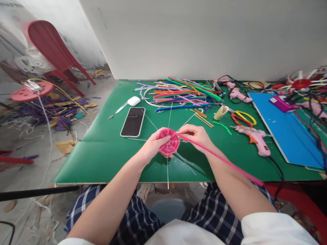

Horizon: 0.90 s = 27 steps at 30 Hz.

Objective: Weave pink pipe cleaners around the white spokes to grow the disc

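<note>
My left hand (152,145) grips a small round pink woven disc (168,142) with thin metal wire spokes sticking out all round it. It is held just above the green table mat (102,156). My right hand (195,134) pinches a long pink pipe cleaner (222,160) right at the disc's right edge. The strand's free end trails back over my right forearm.
A black phone (133,121) and a white earbud case (133,100) lie left of the disc. A heap of coloured pipe cleaners (181,93) lies at the back. Pink glue guns (252,136), yellow-handled pliers (244,117) and a blue board (288,129) are on the right. A red chair (55,51) stands on the littered floor.
</note>
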Motion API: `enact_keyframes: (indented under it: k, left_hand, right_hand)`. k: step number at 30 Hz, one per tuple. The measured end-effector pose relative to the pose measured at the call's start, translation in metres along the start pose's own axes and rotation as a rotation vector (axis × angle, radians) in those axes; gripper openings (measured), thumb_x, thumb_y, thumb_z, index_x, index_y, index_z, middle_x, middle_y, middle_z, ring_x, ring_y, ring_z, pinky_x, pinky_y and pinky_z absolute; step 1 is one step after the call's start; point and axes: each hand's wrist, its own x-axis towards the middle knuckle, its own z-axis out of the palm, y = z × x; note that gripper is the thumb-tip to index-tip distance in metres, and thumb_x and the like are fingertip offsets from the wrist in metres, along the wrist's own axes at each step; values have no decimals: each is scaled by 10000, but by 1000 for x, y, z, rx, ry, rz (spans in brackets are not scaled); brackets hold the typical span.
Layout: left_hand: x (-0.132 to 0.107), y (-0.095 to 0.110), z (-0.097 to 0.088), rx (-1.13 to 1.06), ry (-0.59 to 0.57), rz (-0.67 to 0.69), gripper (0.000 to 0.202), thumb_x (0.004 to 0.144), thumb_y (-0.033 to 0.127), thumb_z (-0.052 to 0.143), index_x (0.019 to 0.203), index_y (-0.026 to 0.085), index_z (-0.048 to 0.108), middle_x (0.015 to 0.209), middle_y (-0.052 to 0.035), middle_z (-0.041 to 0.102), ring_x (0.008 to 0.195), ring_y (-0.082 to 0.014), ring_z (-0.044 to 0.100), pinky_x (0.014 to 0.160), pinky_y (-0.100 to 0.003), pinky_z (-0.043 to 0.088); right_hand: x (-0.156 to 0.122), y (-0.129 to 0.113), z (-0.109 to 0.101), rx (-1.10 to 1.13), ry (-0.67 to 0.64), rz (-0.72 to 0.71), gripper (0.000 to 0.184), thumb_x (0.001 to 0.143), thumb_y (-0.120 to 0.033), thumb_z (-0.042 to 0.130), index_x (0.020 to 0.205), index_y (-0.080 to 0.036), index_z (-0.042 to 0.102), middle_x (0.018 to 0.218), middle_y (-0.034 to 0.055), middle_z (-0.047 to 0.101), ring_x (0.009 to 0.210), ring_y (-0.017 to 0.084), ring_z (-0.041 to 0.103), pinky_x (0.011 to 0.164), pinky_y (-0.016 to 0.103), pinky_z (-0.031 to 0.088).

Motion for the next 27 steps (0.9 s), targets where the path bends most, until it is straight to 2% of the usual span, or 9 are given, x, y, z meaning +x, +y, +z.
enact_keyframes:
  k: [6,18,22,27]
  left_hand:
    - [0,0,2,5,-13,8,256,811,348,541,1012,195,499,828,-77,690,631,-232,679,418,-260,517]
    - [-2,1,5,-14,-58,27,247,803,332,564,1004,194,522,804,-34,665,607,-194,663,480,-319,567]
    - [-1,2,6,-16,-76,11,275,783,350,587,998,192,520,795,-36,665,583,-199,663,460,-314,561]
    - [-2,3,7,8,-26,-1,274,780,357,591,986,188,524,802,-38,663,583,-190,659,457,-304,557]
  right_hand:
    - [-1,-3,0,-15,3,74,154,675,-316,701,723,-169,694,692,16,634,560,99,537,506,228,443]
    - [0,-4,3,49,2,116,201,590,-309,746,649,-163,622,651,-6,595,530,91,520,463,216,425]
    - [1,-2,3,29,24,147,209,600,-313,737,727,-181,638,660,-7,613,562,105,546,473,216,444]
    - [1,0,5,28,-6,125,206,634,-322,718,779,-181,678,698,9,643,556,101,541,474,217,452]
